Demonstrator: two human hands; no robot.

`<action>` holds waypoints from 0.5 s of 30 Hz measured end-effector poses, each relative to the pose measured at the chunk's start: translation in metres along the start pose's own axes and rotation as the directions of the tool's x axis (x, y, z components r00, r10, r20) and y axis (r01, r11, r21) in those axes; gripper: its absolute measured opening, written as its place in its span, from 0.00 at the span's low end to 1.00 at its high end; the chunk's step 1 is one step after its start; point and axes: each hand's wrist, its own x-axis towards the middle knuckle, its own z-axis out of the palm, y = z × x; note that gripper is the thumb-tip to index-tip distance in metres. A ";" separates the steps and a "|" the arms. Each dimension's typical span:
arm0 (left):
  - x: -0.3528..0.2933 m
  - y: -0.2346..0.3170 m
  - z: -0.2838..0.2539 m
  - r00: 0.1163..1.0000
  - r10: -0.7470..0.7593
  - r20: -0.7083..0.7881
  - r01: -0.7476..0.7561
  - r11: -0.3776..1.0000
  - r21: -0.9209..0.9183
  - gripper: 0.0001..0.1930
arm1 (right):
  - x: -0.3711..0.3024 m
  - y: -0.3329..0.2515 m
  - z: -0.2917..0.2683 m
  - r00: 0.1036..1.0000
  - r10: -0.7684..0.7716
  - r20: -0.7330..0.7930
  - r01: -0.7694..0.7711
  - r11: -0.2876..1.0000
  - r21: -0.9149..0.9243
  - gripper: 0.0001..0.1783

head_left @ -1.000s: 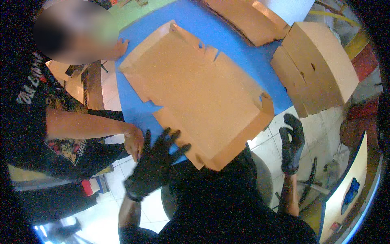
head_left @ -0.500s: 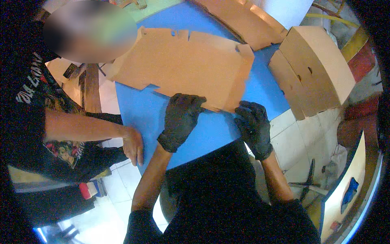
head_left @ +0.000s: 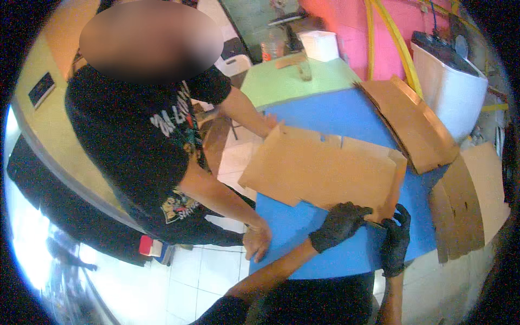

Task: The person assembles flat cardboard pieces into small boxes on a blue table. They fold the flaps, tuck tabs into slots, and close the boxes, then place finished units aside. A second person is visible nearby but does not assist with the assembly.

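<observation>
A flat brown cardboard sheet (head_left: 325,168) with cut slots and folded flaps lies on the blue table (head_left: 287,238) in front of me. My left hand (head_left: 338,225), in a black glove, is closed on its near edge, close to the right corner. Beside it my right hand (head_left: 396,244), gloved the same way, has bent fingers at the raised right flap (head_left: 398,189) and pinches its near corner. The fingertips under the cardboard are hidden.
A co-worker in a black T-shirt (head_left: 130,124) stands at the left, one hand (head_left: 257,241) on the table edge, the other by the sheet's far corner. More cardboard (head_left: 409,122) lies at the far right, with a cardboard box (head_left: 460,206) nearer. A green tabletop (head_left: 295,81) adjoins behind.
My view has swung left and up, so everything sits lower and further right. The co-worker's other arm now shows at the sheet's far corner. Both my hands stay at the sheet's near edge.
</observation>
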 end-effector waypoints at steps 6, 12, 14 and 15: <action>0.013 0.000 0.004 0.993 0.115 -0.004 -0.115 0.991 -0.067 0.13 | 0.009 0.007 0.000 0.999 0.054 -0.007 -0.053 0.993 0.106 0.24; 0.021 0.002 0.007 0.992 -0.031 0.121 0.032 0.999 -0.009 0.15 | 0.015 0.003 -0.007 0.986 0.153 0.072 -0.169 0.885 0.433 0.19; 0.026 0.009 -0.007 0.998 0.042 -0.044 -0.042 0.999 -0.013 0.21 | 0.026 -0.006 -0.012 0.998 0.046 0.050 -0.057 0.961 0.272 0.20; 0.028 0.010 -0.019 0.992 0.066 -0.104 -0.066 0.998 -0.004 0.24 | 0.036 -0.014 -0.014 0.996 -0.087 0.037 0.082 0.990 0.116 0.23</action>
